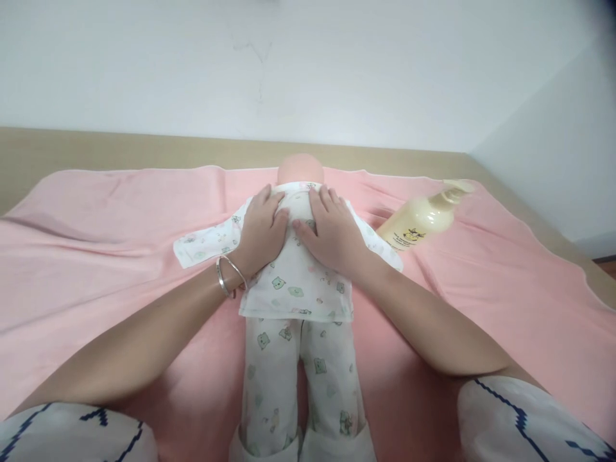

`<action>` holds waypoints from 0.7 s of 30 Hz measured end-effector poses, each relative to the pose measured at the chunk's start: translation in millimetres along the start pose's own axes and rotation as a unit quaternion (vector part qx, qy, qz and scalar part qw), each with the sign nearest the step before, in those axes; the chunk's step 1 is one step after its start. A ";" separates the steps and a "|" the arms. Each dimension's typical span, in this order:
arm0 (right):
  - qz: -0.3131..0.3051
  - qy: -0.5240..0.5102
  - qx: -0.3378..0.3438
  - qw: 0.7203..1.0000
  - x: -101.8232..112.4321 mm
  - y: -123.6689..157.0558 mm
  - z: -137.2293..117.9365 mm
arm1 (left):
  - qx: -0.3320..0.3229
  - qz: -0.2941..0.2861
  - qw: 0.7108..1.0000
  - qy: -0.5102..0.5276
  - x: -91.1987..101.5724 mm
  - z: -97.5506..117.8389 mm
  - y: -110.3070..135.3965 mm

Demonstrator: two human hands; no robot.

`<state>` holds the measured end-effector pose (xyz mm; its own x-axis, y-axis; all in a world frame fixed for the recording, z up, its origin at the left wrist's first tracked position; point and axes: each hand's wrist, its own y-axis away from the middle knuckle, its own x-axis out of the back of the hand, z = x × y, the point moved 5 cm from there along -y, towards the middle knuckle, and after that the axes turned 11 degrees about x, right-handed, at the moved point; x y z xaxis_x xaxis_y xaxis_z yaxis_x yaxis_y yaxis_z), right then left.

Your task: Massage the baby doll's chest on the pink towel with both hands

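Note:
A baby doll (301, 169) in a white printed top (298, 282) and matching trousers (274, 366) lies stretched out, head at the far end. Only the bald, smooth back or top of its head shows. My left hand (264, 224) rests flat on the left of the upper torso, fingers pointing away from me. On the other side, my right hand (332, 231) lies spread over the cloth. The thumbs come near each other at the middle. Both sleeves of the top reach outward, partly covered by my hands and arms.
A pink blanket (158, 256) lies under the doll on a wooden surface (231, 149). To the right, a pale yellow pump bottle (423, 215) lies tilted near the doll's sleeve. A white wall (144, 70) rises behind.

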<state>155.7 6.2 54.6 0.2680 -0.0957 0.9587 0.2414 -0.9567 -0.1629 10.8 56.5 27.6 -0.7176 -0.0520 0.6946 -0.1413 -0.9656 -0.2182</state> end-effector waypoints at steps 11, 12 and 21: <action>-0.023 0.063 0.009 0.998 14.2 18.3 -20.3 | -0.019 -0.071 0.992 -0.104 5.6 18.1 6.1; -0.022 0.040 0.001 0.999 13.0 12.5 -12.9 | -0.033 -0.075 0.991 -0.110 5.9 23.3 13.2; 0.008 0.065 0.024 0.998 7.8 -0.2 -0.2 | -0.062 -0.138 0.977 -0.147 22.8 50.5 25.5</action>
<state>157.4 5.6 62.2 0.1496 -0.1492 0.9774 0.2835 -0.9406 -0.1870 25.3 17.8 72.4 -0.4151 0.1180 0.9021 -0.3963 -0.9160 -0.0625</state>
